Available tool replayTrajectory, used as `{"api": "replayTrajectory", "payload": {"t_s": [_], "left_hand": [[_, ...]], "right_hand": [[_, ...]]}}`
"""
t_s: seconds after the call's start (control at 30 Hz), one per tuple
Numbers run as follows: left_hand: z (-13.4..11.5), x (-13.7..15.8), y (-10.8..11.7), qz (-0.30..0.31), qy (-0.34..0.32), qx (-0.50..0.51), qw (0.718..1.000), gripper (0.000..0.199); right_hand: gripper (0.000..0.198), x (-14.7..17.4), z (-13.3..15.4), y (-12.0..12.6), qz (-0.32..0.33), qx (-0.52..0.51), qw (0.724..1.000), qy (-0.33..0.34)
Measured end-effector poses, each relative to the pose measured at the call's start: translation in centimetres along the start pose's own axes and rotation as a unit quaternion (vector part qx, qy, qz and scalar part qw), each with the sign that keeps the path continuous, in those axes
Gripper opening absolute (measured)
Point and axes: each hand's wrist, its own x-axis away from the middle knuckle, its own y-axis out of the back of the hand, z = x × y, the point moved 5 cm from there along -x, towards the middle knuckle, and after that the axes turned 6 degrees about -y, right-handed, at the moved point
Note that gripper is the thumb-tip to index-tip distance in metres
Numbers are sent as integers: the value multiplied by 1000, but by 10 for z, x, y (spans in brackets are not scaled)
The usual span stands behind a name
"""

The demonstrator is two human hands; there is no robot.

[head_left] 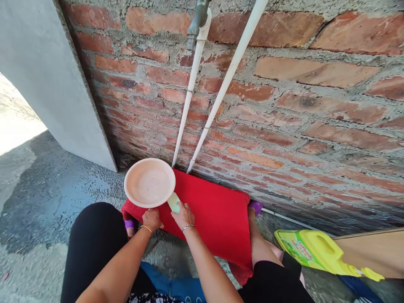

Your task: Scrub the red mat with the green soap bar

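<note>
A pale pink basin (150,184) with a little water in it stands at the left end of a red mat (205,206). The mat lies across a low support that I cannot make out. My left hand (152,219) is closed on the mat's near edge, just below the basin's rim. In my right hand (184,215) is a flat light green scrub brush (174,203). Its tip touches or nearly touches the basin's right rim; any bristles are hidden.
Behind the mat rises a brick wall (268,113) with two white pipes (221,92) and a grey tap (197,23). A grey slab (72,97) leans at the left. A yellow detergent bottle (315,250) and a cardboard box (375,252) are at the right. The concrete floor (63,189) is wet.
</note>
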Motion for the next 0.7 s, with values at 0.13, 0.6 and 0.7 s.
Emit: {"api": "replayTrajectory", "payload": {"t_s": [0.13, 0.6, 0.7], "left_hand": [[-1, 1, 2, 10, 5, 6, 1000, 55], [0, 4, 0, -2, -3, 2, 1000, 56], [0, 3, 0, 1, -4, 6, 1000, 54]], "right_hand": [[47, -1, -49, 23, -12, 8, 998, -68], [55, 42, -188, 56, -122, -123, 941, -290], [44, 38, -125, 35, -97, -94, 978, -157]]}}
